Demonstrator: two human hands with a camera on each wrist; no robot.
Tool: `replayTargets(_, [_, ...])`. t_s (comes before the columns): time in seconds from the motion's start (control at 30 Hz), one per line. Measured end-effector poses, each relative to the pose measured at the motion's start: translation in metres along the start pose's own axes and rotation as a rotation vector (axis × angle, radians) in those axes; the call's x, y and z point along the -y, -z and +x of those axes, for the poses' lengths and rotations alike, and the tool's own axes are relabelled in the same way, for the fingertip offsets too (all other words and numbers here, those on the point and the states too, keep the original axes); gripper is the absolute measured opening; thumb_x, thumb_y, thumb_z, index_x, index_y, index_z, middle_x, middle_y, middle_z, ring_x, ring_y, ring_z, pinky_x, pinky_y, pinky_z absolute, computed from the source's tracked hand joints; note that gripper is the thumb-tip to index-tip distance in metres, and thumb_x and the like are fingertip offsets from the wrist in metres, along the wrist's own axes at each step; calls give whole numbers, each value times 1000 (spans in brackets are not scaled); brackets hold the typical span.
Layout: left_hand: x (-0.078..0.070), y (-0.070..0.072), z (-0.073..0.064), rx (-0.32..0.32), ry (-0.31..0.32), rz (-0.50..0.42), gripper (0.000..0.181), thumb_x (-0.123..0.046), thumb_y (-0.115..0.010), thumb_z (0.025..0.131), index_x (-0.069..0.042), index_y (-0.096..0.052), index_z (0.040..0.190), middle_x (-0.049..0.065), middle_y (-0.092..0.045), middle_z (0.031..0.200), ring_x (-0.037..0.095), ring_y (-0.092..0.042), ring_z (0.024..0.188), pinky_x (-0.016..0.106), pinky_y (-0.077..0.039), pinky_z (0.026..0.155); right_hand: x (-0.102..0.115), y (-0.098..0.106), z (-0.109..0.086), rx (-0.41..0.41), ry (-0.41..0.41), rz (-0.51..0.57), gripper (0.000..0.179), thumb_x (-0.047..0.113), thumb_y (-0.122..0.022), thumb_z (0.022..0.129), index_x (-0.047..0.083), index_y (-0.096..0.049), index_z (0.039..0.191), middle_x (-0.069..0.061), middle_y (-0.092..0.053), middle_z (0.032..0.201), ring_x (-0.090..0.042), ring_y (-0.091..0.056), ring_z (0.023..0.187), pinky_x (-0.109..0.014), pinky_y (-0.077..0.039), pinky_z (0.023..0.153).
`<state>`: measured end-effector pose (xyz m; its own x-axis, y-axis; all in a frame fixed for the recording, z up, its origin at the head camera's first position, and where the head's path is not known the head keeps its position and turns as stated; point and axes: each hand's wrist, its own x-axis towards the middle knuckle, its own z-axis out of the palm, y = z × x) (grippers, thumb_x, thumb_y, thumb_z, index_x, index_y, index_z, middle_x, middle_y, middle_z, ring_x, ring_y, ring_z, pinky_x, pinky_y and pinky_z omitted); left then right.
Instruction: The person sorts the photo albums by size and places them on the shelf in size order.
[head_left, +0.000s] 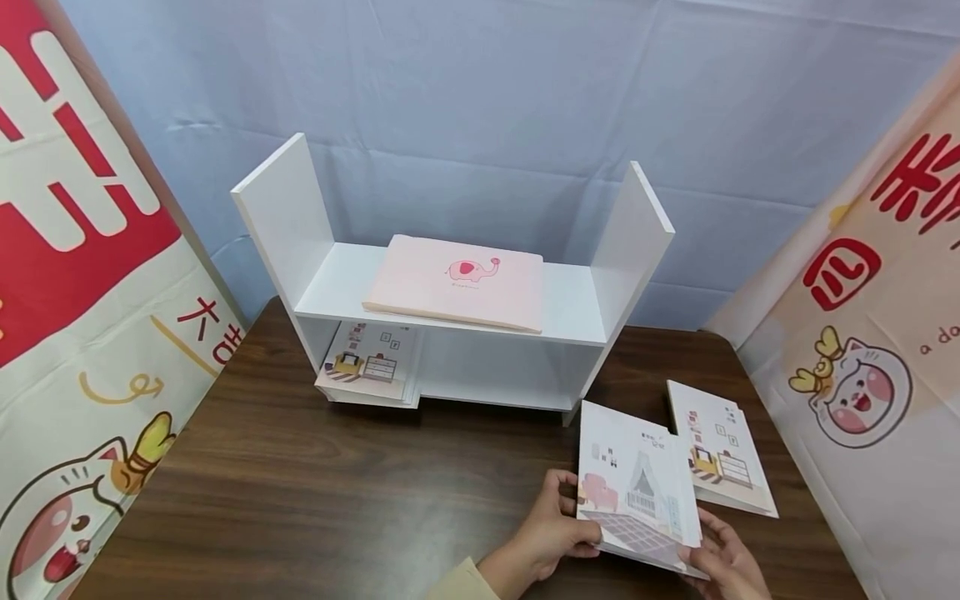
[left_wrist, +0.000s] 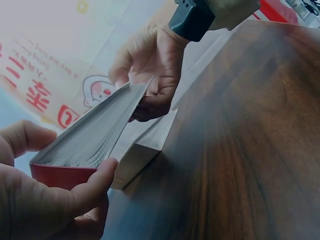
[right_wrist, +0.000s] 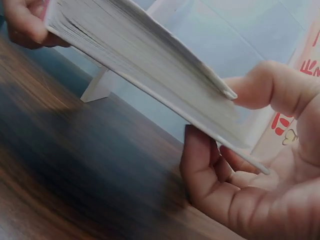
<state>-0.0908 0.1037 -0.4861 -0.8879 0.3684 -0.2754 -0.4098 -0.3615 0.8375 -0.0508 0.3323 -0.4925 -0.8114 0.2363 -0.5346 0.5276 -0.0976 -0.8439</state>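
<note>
A thick book [head_left: 641, 475] with a pink sofa and a checkered rug on its pale cover is held above the table by both hands. My left hand [head_left: 551, 529] grips its left edge, thumb on the cover; the left wrist view shows the fingers around the book's red spine [left_wrist: 62, 175]. My right hand [head_left: 723, 558] pinches the opposite side at the lower right corner. In the right wrist view, the page block [right_wrist: 145, 75] shows between the covers, slightly fanned. Behind the right hand, another pale book [head_left: 731, 446] lies on the table.
A white two-tier shelf [head_left: 633, 237] stands at the back of the brown wooden table [head_left: 315, 500]. A pink elephant book [head_left: 457, 287] lies flat on its upper board. Pale books [head_left: 367, 362] lie at the lower left, jutting past the front edge. Printed cloths hang at both sides.
</note>
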Motion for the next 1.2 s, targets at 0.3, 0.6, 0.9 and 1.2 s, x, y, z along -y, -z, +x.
replayTargets(0.3, [-10,14,-10,21,-12,39,65,20,-54,56,-14,-40,109,14,-46,89,22,-56,60,31,-51,52,-2,-9,-4,91,90,-15,78,-5,-61,81,-3,-8,139,-10,-58,103,-24,-60,89,-37,-50,72])
replayTargets(0.6, [-20,33,-13,17,4,76,65,18,-57,57,-11,-39,113,15,-45,91,21,-57,59,32,-52,53,0,-31,-8,126,98,25,75,-4,-61,81,-2,-12,138,-13,-58,105,-26,-58,92,-39,-49,76])
replayTargets(0.9, [-23,44,-13,-5,-19,88,67,16,-57,56,-10,-39,115,15,-46,91,21,-57,63,33,-52,55,1,-48,-6,127,180,86,74,-8,-60,78,-4,-15,137,-16,-58,104,-25,-60,89,-38,-51,73])
replayTargets(1.2, [-27,52,-18,-20,-16,62,67,16,-57,57,-10,-36,115,16,-47,91,21,-58,64,34,-52,55,6,-61,-6,111,185,122,71,-7,-61,76,1,-21,134,-13,-59,102,-26,-60,84,-40,-49,68])
